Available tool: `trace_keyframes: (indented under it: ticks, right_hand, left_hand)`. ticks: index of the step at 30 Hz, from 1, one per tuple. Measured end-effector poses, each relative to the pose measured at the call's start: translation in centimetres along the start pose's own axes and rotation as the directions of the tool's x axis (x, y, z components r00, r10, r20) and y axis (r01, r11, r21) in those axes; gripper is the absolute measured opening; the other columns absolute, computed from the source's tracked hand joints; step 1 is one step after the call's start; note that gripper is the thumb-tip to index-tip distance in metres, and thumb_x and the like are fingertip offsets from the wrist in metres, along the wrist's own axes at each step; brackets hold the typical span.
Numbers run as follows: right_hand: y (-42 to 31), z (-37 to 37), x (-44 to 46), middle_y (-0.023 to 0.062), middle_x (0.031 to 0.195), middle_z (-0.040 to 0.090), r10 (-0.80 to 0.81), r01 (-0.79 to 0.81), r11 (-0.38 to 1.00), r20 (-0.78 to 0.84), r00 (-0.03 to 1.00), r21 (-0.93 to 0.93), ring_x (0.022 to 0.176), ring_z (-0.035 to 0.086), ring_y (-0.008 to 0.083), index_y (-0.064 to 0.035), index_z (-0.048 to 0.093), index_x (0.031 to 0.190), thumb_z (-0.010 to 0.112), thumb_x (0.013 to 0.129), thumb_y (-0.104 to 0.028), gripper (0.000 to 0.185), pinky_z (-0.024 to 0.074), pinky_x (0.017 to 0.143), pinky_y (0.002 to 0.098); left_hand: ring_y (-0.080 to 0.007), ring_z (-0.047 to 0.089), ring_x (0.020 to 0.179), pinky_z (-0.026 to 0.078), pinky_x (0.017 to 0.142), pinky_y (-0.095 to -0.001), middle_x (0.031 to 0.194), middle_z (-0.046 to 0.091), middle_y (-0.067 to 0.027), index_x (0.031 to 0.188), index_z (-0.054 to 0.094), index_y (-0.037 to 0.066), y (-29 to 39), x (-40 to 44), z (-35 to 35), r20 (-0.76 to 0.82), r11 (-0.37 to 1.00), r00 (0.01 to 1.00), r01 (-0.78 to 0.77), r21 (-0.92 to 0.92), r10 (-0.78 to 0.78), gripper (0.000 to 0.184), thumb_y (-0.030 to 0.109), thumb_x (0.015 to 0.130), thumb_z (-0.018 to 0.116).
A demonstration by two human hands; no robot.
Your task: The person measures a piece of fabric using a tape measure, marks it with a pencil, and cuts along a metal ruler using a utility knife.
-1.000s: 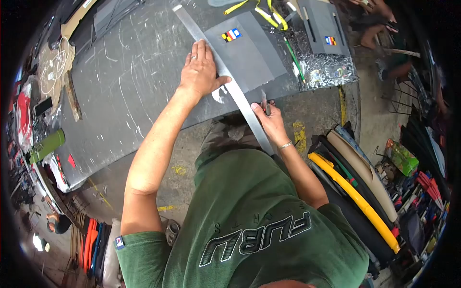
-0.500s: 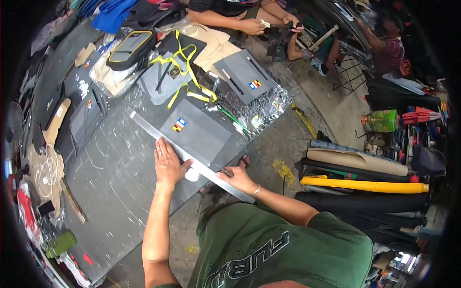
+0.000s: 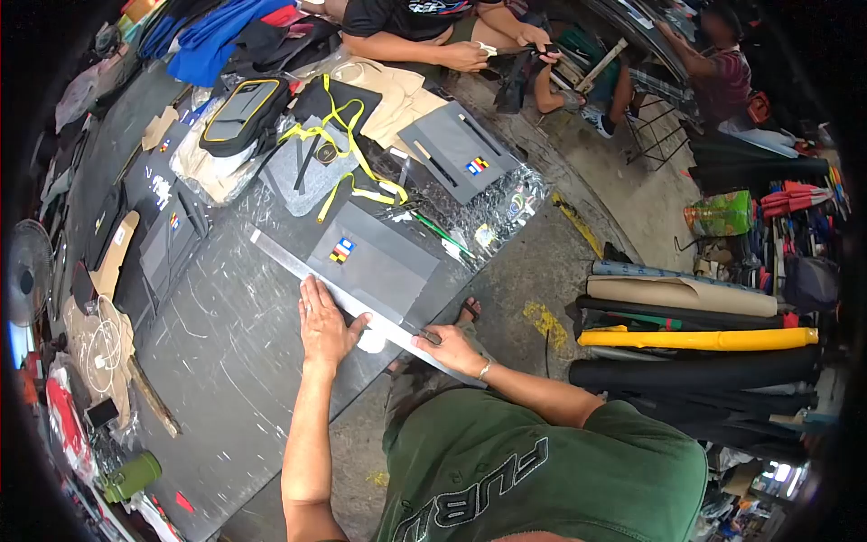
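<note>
Left hand (image 3: 327, 330) spread on metal straightedge (image 3: 390, 329); straightedge lies along grey panel (image 3: 388, 271) bearing coloured patch (image 3: 341, 250); right hand (image 3: 456, 350) grips small dark tool (image 3: 433, 338).

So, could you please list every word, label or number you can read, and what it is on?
"FUBU": on the wearer's green T-shirt.
Too small or blurred to read:
smaller lettering on that shirt;
print on the co-worker's black T-shirt;
print on the green packet;
round emblem on grey fabric.
</note>
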State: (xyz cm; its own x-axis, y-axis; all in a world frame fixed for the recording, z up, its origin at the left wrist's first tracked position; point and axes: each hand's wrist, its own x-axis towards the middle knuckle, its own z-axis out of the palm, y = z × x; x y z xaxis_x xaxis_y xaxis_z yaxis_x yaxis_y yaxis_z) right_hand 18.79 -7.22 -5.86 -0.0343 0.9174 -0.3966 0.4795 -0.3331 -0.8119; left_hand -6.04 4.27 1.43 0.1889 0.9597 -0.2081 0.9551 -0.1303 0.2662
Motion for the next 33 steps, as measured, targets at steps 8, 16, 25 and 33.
trace_keyframes:
  ticks: [8,16,25,33]
  right_hand:
    - [0.1,-0.1,0.1,0.0278,0.114,0.075,0.032,-0.032,0.999,0.011,0.999,-0.025,0.108,0.073,0.0313,0.0116,0.069,0.124,0.073,0.093,-0.054,0.073,0.0551,0.096,0.0386]
    - [0.3,0.0,0.2,0.0282,0.114,0.075,0.066,-0.066,0.998,0.042,0.997,-0.009,0.108,0.074,0.0293,0.0126,0.068,0.125,0.075,0.094,-0.051,0.072,0.0558,0.095,0.0371]
    - [0.0,-0.5,0.3,0.0276,0.11,0.076,0.03,-0.03,1.0,0.038,0.999,-0.007,0.104,0.074,0.0289,0.0125,0.069,0.123,0.074,0.094,-0.053,0.072,0.056,0.093,0.0374]
    - [-0.5,-0.3,0.3,0.029,0.094,0.074,0.036,-0.042,0.994,0.062,0.997,0.097,0.09,0.075,0.038,0.0104,0.072,0.112,0.072,0.095,-0.049,0.062,0.0569,0.082,0.0418]
  left_hand:
    - [-0.0507,0.024,0.155,0.03,0.126,-0.0494,0.163,0.025,-0.0369,0.152,0.024,-0.022,0.5,0.8,-0.3,0.062,1.0,0.998,0.013,0.016,-0.014,0.125,0.05,0.074,0.09]
    - [-0.0487,0.023,0.155,0.029,0.127,-0.0463,0.162,0.025,-0.0371,0.15,0.027,-0.022,0.6,0.7,-0.5,0.037,1.0,0.999,0.013,-0.029,-0.012,0.123,0.046,0.072,0.093]
    - [-0.047,0.022,0.156,0.029,0.127,-0.0473,0.162,0.027,-0.0365,0.151,0.028,-0.021,0.5,0.5,-0.5,0.014,1.0,1.0,0.018,-0.023,-0.017,0.121,0.047,0.073,0.092]
    - [-0.0418,0.018,0.159,0.022,0.129,-0.0512,0.168,0.021,-0.03,0.155,0.025,-0.018,-0.3,-0.1,0.6,-0.011,0.999,1.0,0.013,-0.051,-0.014,0.124,0.056,0.077,0.086]
